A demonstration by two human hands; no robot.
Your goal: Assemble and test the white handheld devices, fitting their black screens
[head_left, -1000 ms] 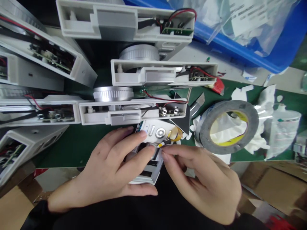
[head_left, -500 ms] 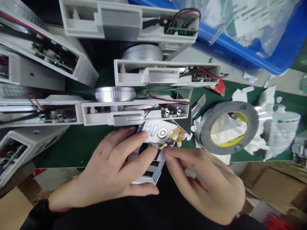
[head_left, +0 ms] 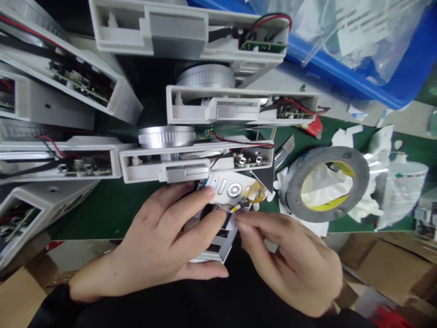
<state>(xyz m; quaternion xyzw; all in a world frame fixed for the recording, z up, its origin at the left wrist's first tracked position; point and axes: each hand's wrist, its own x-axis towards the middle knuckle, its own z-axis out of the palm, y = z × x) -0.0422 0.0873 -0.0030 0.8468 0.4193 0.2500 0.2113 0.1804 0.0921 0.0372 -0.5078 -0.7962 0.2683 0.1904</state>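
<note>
A small white-and-silver electronic device (head_left: 223, 246) lies partly under my left hand (head_left: 170, 228). My left fingers stretch over its top while the thumb runs along its near edge, so the hand grips it. Its white panel (head_left: 227, 187) carries a round silver button shape. At that panel's right, an amber flex cable (head_left: 258, 195) curls beside a dark connector piece (head_left: 241, 205) with a yellow-and-white tip. My right hand (head_left: 290, 255) pinches thumb and forefinger together at the device's right edge; what lies between the fingertips is too small to make out.
Several open white housings, one of them here (head_left: 198, 164), with circuit boards and red-black wires stand behind and left. To the right lie a grey tape roll (head_left: 290, 196), a utility knife (head_left: 285, 150) and a clear bottle (head_left: 406, 187). A blue bin (head_left: 344, 84) sits at back right.
The whole view has shifted slightly. My right hand has edged a little along the device's right edge, fingertips still pinched. The left hand stays in place on the device.
</note>
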